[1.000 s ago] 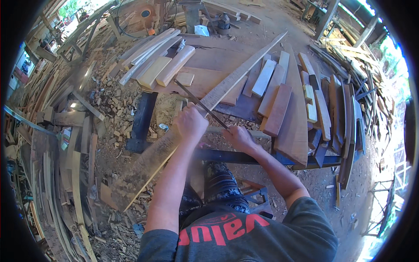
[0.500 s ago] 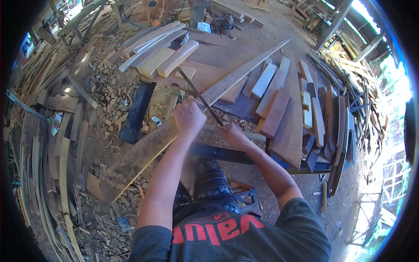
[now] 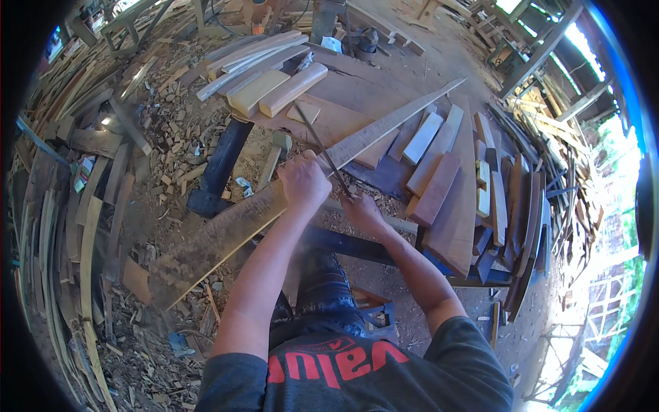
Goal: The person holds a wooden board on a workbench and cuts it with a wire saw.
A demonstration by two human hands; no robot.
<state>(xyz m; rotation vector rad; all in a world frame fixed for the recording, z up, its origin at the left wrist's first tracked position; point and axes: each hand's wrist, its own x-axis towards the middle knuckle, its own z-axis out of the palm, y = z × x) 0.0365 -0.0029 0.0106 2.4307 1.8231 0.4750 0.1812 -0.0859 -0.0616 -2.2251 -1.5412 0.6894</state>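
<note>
A long rough brown board (image 3: 230,230) tapers to a point at the far right and lies slantwise across a low worktable (image 3: 353,74). Its wide end juts out past the table at the lower left. My left hand (image 3: 304,180) is closed over the board's near edge. Just right of it, a thin dark blade, apparently a handsaw (image 3: 320,144) seen edge-on, crosses the board. My right hand (image 3: 362,211) is wrapped round the saw's near end, so its handle is mostly hidden.
Two pale wood blocks (image 3: 294,89) lie at the table's back left. Several cut blocks (image 3: 436,189) and a wide plank (image 3: 458,226) cover its right side. A dark table leg (image 3: 223,161) stands at the left. Offcuts and chips (image 3: 165,165) litter the ground; long strips (image 3: 89,247) are heaped at far left.
My right hand has slid the saw slightly forward across the board. My left hand keeps its grip on the board. The whole view has shifted a little.
</note>
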